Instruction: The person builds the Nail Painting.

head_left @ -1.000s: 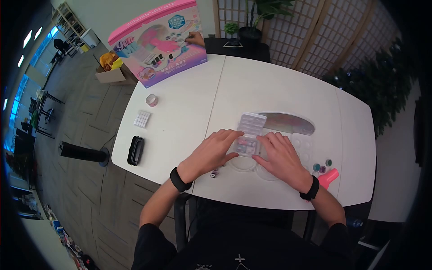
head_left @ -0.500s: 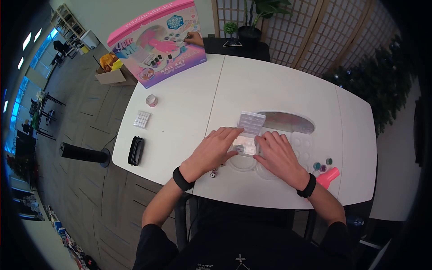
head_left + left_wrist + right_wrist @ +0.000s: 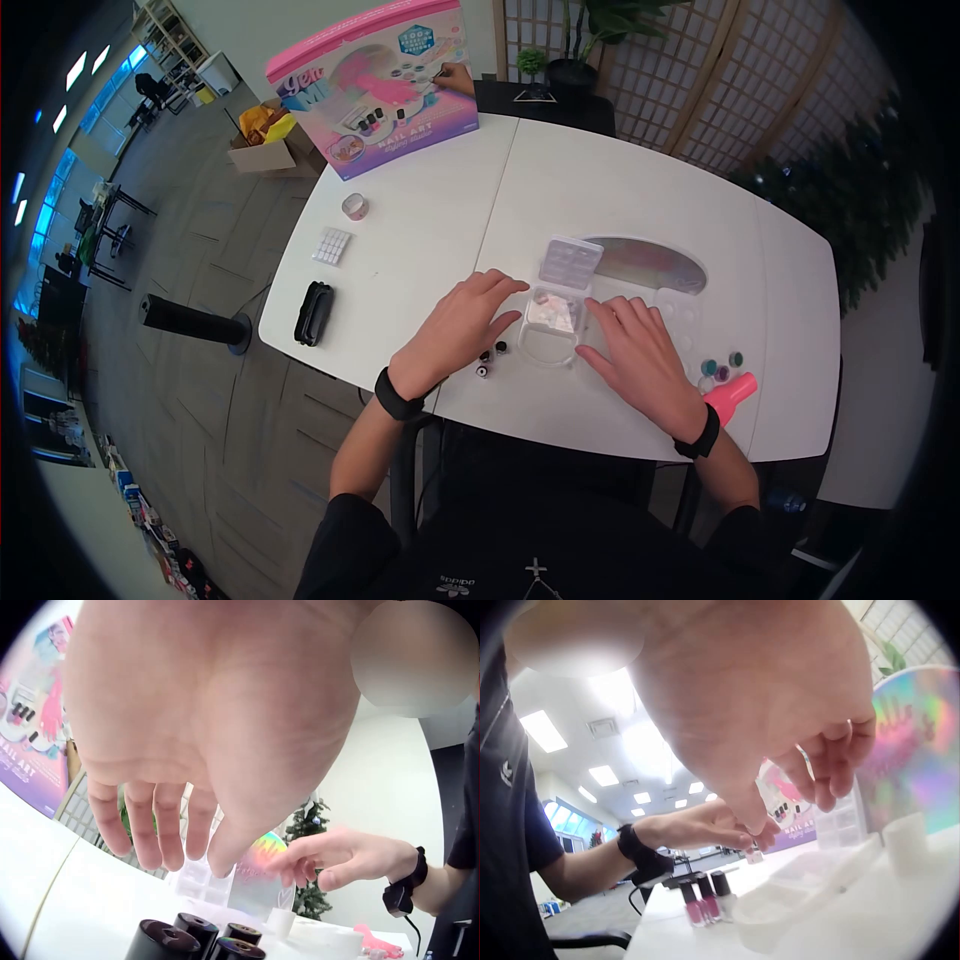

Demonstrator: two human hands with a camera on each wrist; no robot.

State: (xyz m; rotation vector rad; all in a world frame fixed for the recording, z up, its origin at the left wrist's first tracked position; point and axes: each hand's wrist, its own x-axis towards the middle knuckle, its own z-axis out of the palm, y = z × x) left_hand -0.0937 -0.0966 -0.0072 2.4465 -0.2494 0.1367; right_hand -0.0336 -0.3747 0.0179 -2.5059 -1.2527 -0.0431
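Observation:
A clear plastic case [image 3: 570, 262] stands on the white table with its compartmented lid raised. Pale, shiny contents [image 3: 552, 312] lie in its lower half. My left hand [image 3: 455, 325] hovers at the case's left side, fingers loosely bent and holding nothing. On the other side is my right hand [image 3: 640, 350], thumb and fingers spread apart, also without anything in its grasp. Small nail polish bottles [image 3: 705, 904] with black caps stand near the left hand. Behind the case rises a rounded, iridescent panel [image 3: 911, 742] of the white plastic nail station.
A nail art box [image 3: 380, 90] stands at the back left. Along the left side are a small round jar [image 3: 355, 206], a white gridded block [image 3: 332, 245] and a black open case [image 3: 314, 314]. Small coloured pots [image 3: 722, 372] and a pink hand-shaped piece [image 3: 733, 395] lie at right.
Both hands have drawn away from the sides of the case, where their fingertips were, and the gap between them is wider. The head view has shifted slightly.

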